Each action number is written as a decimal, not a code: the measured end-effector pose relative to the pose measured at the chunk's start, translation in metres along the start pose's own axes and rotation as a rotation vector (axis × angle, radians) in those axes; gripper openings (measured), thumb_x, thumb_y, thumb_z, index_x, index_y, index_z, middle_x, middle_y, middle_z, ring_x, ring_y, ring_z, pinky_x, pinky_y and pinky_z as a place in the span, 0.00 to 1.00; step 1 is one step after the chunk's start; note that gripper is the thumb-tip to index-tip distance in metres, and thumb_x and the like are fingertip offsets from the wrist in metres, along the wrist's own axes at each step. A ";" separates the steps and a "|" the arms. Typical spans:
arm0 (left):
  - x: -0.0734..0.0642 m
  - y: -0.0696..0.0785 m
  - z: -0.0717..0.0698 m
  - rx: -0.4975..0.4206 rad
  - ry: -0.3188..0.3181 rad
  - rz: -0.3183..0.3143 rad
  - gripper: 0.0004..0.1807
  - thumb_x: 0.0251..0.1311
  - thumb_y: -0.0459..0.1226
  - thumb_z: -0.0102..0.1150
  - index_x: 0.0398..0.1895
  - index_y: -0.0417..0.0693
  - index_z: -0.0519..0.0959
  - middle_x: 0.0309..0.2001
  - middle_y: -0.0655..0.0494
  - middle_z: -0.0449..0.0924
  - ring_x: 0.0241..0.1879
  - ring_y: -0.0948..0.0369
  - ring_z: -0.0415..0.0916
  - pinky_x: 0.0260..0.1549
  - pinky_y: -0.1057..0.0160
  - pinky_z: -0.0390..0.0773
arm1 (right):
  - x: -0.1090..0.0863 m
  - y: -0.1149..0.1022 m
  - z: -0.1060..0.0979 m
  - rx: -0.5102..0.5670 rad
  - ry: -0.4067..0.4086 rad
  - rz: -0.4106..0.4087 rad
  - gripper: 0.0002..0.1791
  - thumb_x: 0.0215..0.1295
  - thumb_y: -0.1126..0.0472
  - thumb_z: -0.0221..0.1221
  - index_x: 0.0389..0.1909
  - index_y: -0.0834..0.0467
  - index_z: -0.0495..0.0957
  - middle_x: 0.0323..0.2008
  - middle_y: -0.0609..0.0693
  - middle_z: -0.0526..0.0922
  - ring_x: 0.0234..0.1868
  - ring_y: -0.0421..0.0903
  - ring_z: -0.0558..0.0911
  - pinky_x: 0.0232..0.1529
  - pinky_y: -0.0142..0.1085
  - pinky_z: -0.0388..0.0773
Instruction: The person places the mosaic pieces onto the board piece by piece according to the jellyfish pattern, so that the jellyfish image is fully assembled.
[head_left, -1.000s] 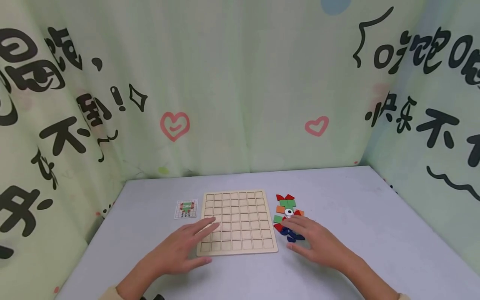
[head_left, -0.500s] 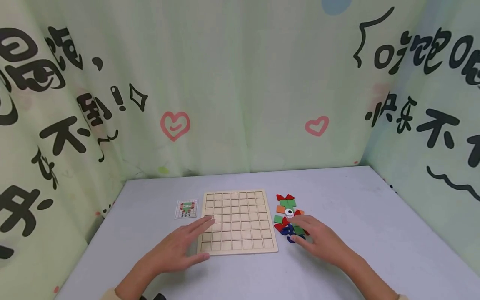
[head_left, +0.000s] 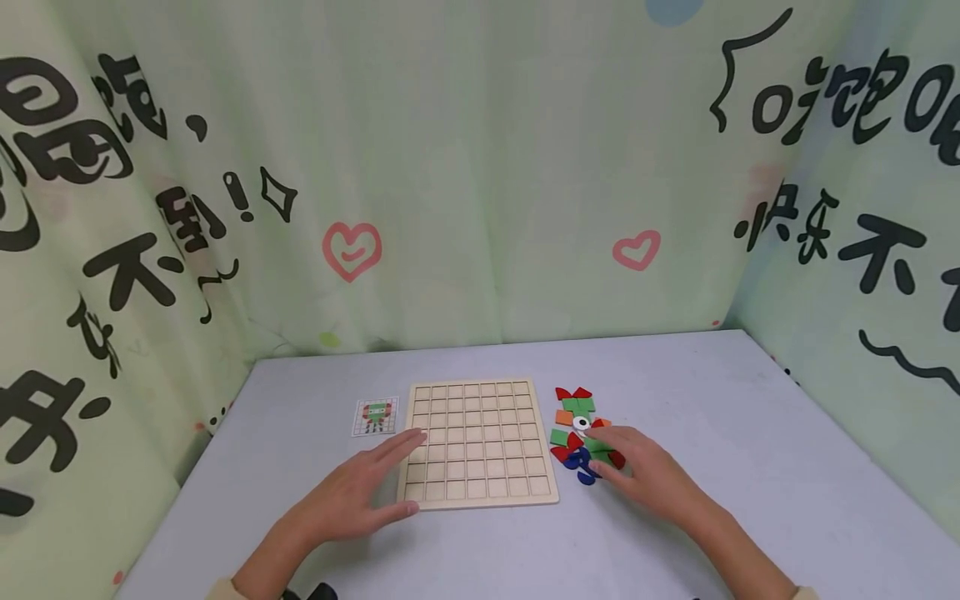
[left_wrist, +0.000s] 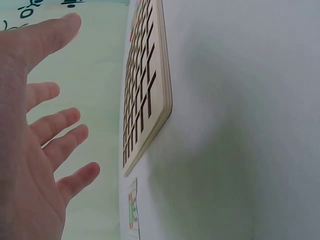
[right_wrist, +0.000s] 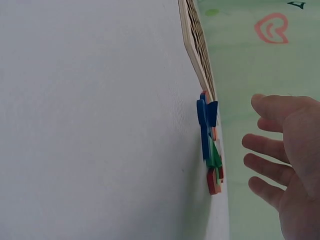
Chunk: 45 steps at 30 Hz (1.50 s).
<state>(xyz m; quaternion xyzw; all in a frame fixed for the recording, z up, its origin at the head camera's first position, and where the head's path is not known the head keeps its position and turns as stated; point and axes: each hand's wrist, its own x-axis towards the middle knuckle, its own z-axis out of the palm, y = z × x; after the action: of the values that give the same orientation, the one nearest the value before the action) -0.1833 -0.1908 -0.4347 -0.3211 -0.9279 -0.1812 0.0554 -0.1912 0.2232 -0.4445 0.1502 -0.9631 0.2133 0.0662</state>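
Observation:
A wooden grid board (head_left: 480, 446) with square cells lies on the table. My left hand (head_left: 352, 492) hovers by its left edge, fingers spread and holding nothing; the left wrist view shows the same hand (left_wrist: 35, 130) raised above the tabletop. To the board's right lies a cluster of small flat pieces: red triangles (head_left: 582, 392), a green square (head_left: 558, 437), an orange square (head_left: 564, 417), a white round piece with a dark centre (head_left: 581, 423) and blue curved pieces (head_left: 587, 478). Above the cluster's near right side is my right hand (head_left: 652, 479), fingers relaxed, holding nothing and partly hiding some pieces.
Left of the board lies a small picture card (head_left: 375, 417) with a robot-like figure on a grid. The white table (head_left: 675, 375) ends at a pale green curtain (head_left: 450, 167) at the back and sides. A dark object (head_left: 322, 592) shows at the bottom edge.
My right hand has drawn slightly right, uncovering more blue, green and red pieces. My left hand has shifted slightly back from the board. The board and pieces look unmoved.

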 end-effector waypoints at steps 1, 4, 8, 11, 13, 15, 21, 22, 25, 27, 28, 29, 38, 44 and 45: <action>0.000 0.000 0.000 -0.002 -0.003 -0.007 0.43 0.58 0.56 0.61 0.75 0.64 0.54 0.74 0.63 0.58 0.63 0.58 0.71 0.54 0.51 0.76 | 0.000 0.000 0.000 -0.001 0.001 0.001 0.27 0.60 0.51 0.65 0.61 0.49 0.76 0.57 0.54 0.78 0.60 0.56 0.76 0.54 0.53 0.78; 0.000 -0.001 0.001 -0.011 -0.014 -0.027 0.44 0.58 0.57 0.60 0.76 0.65 0.53 0.74 0.64 0.58 0.66 0.58 0.69 0.56 0.50 0.75 | 0.001 0.002 -0.001 0.019 0.011 0.000 0.26 0.60 0.52 0.65 0.61 0.50 0.76 0.58 0.54 0.79 0.60 0.57 0.76 0.55 0.53 0.78; 0.000 -0.003 0.001 -0.025 -0.020 -0.044 0.44 0.58 0.58 0.59 0.76 0.65 0.52 0.74 0.63 0.57 0.68 0.58 0.66 0.58 0.48 0.74 | 0.004 0.003 -0.002 0.069 0.019 0.002 0.26 0.61 0.54 0.65 0.61 0.53 0.75 0.59 0.56 0.78 0.62 0.58 0.75 0.57 0.55 0.76; 0.000 -0.004 0.000 -0.044 -0.026 -0.063 0.46 0.58 0.59 0.59 0.76 0.65 0.50 0.75 0.61 0.57 0.70 0.57 0.64 0.59 0.47 0.73 | 0.006 0.003 -0.001 0.098 0.013 0.025 0.26 0.62 0.54 0.64 0.61 0.54 0.75 0.60 0.57 0.77 0.63 0.60 0.74 0.58 0.57 0.74; 0.001 -0.004 0.000 -0.062 -0.034 -0.079 0.46 0.58 0.59 0.60 0.77 0.66 0.49 0.75 0.61 0.56 0.71 0.57 0.62 0.61 0.46 0.72 | 0.008 0.004 0.000 0.106 0.008 0.043 0.26 0.62 0.54 0.64 0.61 0.54 0.75 0.61 0.57 0.77 0.64 0.61 0.73 0.59 0.58 0.73; 0.001 -0.004 0.000 -0.085 -0.046 -0.097 0.47 0.57 0.58 0.61 0.77 0.68 0.48 0.75 0.61 0.55 0.72 0.57 0.60 0.62 0.46 0.70 | 0.010 0.005 0.001 0.113 0.006 0.054 0.26 0.62 0.54 0.63 0.61 0.55 0.75 0.61 0.57 0.77 0.64 0.60 0.73 0.59 0.58 0.73; 0.005 -0.006 0.002 -0.137 -0.080 -0.152 0.47 0.56 0.58 0.61 0.77 0.66 0.49 0.76 0.62 0.54 0.73 0.58 0.57 0.64 0.46 0.68 | 0.014 0.007 0.006 0.142 0.028 0.045 0.25 0.63 0.55 0.63 0.61 0.56 0.75 0.58 0.54 0.79 0.63 0.58 0.75 0.58 0.56 0.74; 0.005 -0.007 0.002 -0.145 -0.082 -0.161 0.47 0.56 0.59 0.61 0.76 0.65 0.50 0.76 0.62 0.54 0.73 0.58 0.57 0.64 0.45 0.68 | 0.015 0.008 0.006 0.146 0.032 0.044 0.25 0.63 0.55 0.63 0.61 0.56 0.75 0.58 0.54 0.79 0.62 0.58 0.75 0.58 0.56 0.75; 0.008 -0.007 0.004 -0.173 -0.086 -0.184 0.48 0.56 0.59 0.61 0.76 0.64 0.51 0.76 0.62 0.53 0.74 0.57 0.56 0.65 0.44 0.66 | 0.016 0.008 0.008 0.155 0.038 0.046 0.25 0.63 0.55 0.63 0.60 0.56 0.75 0.58 0.55 0.79 0.62 0.58 0.75 0.57 0.55 0.75; 0.009 -0.008 0.004 -0.188 -0.085 -0.190 0.48 0.55 0.59 0.62 0.76 0.64 0.51 0.76 0.61 0.53 0.74 0.56 0.56 0.65 0.44 0.66 | 0.017 0.007 0.009 0.159 0.041 0.051 0.24 0.63 0.55 0.63 0.60 0.56 0.75 0.58 0.55 0.79 0.62 0.58 0.75 0.57 0.55 0.76; 0.010 -0.008 0.005 -0.194 -0.085 -0.191 0.48 0.55 0.59 0.62 0.76 0.64 0.51 0.76 0.61 0.53 0.74 0.56 0.56 0.65 0.43 0.66 | 0.018 0.007 0.009 0.162 0.042 0.053 0.24 0.63 0.55 0.63 0.60 0.56 0.75 0.58 0.55 0.79 0.62 0.58 0.75 0.57 0.55 0.76; 0.010 -0.008 0.005 -0.199 -0.086 -0.194 0.48 0.55 0.59 0.62 0.76 0.64 0.51 0.76 0.61 0.53 0.74 0.56 0.56 0.65 0.43 0.65 | 0.018 0.007 0.009 0.162 0.042 0.056 0.24 0.63 0.55 0.63 0.60 0.56 0.75 0.58 0.55 0.79 0.62 0.58 0.75 0.57 0.55 0.76; 0.014 -0.010 0.007 -0.252 -0.092 -0.230 0.49 0.53 0.60 0.64 0.76 0.64 0.52 0.75 0.58 0.55 0.74 0.54 0.56 0.67 0.43 0.63 | 0.025 0.004 0.011 0.181 0.037 0.101 0.23 0.64 0.55 0.61 0.59 0.57 0.75 0.56 0.55 0.80 0.61 0.58 0.76 0.55 0.54 0.78; 0.017 -0.014 0.005 -0.290 -0.091 -0.236 0.51 0.50 0.59 0.68 0.75 0.63 0.54 0.75 0.58 0.56 0.73 0.53 0.56 0.67 0.43 0.63 | 0.031 0.003 0.014 0.183 0.074 0.086 0.23 0.64 0.55 0.62 0.58 0.58 0.76 0.55 0.55 0.81 0.60 0.57 0.77 0.54 0.53 0.79; 0.017 -0.014 0.004 -0.301 -0.093 -0.240 0.51 0.49 0.58 0.68 0.75 0.62 0.54 0.75 0.57 0.56 0.73 0.52 0.56 0.67 0.43 0.63 | 0.032 0.003 0.014 0.182 0.077 0.086 0.23 0.64 0.55 0.62 0.58 0.58 0.76 0.55 0.56 0.81 0.60 0.57 0.77 0.54 0.53 0.79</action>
<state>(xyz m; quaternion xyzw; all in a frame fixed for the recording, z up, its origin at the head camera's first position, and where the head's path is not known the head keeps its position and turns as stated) -0.2055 -0.1902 -0.4389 -0.2206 -0.9235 -0.3084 -0.0581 -0.2229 0.2109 -0.4522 0.1060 -0.9420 0.3083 0.0801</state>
